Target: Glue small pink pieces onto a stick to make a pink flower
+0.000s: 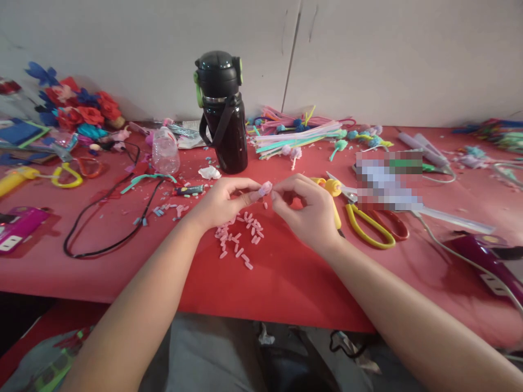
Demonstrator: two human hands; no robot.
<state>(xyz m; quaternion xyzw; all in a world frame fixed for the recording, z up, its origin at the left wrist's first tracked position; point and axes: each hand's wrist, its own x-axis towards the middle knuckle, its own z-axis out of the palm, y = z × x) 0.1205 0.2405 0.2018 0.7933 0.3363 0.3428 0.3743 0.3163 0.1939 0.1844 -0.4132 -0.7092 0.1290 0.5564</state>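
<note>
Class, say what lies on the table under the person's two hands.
Short pink pieces lie scattered under the left hand, which pinches a lilac piece. The right hand covers part of a yellow tool; that part is hidden.

Bench (286, 288): left hand (220, 204) & right hand (310, 212) meet over the middle, nr front edge, small piece (265, 189) pinched btw both. Cut bits (239, 239) lie on bench just under them. Flask (223, 114) upright behind hands; small bottle (165, 151) to its left, straw bundle (298, 136) to its right, along back edge. Scissors (368, 218) just right of right hand. Flowers (77, 109) in back-left corner. Cable (106, 218) loops left of hands. Corded tool (490, 256) nr front-right corner.
</note>
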